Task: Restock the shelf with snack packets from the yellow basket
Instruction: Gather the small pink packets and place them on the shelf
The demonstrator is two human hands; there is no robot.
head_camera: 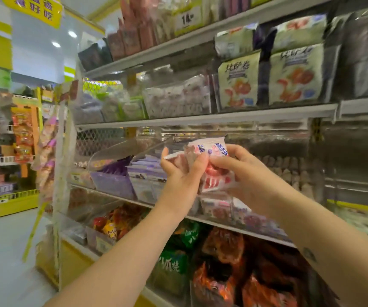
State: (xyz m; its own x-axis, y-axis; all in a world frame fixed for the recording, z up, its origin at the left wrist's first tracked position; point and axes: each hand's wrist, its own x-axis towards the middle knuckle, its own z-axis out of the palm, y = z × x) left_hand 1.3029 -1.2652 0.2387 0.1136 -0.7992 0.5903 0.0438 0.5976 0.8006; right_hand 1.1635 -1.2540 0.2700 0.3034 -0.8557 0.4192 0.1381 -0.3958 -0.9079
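Pink-white packets (214, 149) are hovering just above the bin (214, 212) — left hand (178, 173) and right hand (247, 173) both pinching them — not yet shelved; basket unseen.

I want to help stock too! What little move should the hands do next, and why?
Probably lower the snack packets into the clear bin just below: the left hand and right hand both grip them right above it, and it holds similar red-and-white packets.
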